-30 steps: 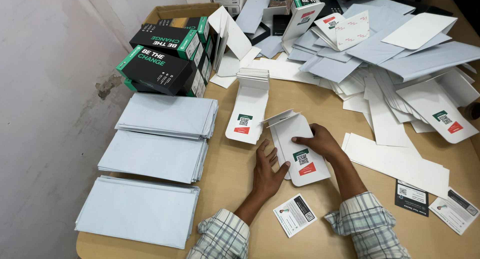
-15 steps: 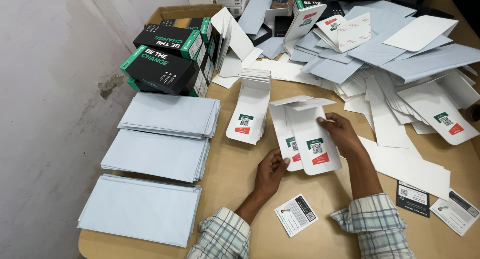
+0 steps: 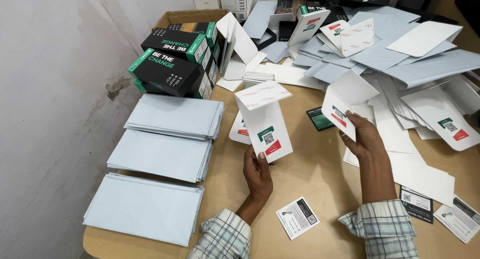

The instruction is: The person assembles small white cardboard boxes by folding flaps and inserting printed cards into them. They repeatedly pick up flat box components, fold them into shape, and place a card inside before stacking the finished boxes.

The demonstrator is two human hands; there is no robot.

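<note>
Both hands have come up off the worktop (image 3: 320,179) since a moment ago, and the two white sleeves that lay together under them are now parted, one to each hand. Nearest me, the left hand (image 3: 258,173) grips the bottom edge of a white sleeve (image 3: 265,121) held upright, its flap open at the top; the right hand (image 3: 364,138) clasps a second sleeve (image 3: 344,105), tilted, flap likewise raised. Just below the hands a small printed card (image 3: 298,217) lies flat, and beyond the right hand a dark card (image 3: 319,118) rests on the worktop. Left of the left hand sit three neat stacks of pale blue envelopes (image 3: 165,154), which look finished. Farther off, behind both hands, black-and-green boxes (image 3: 172,71) are piled, and a loose heap of envelopes and sleeves (image 3: 400,64) spreads out, so I would judge plenty remains to be sorted.
</note>
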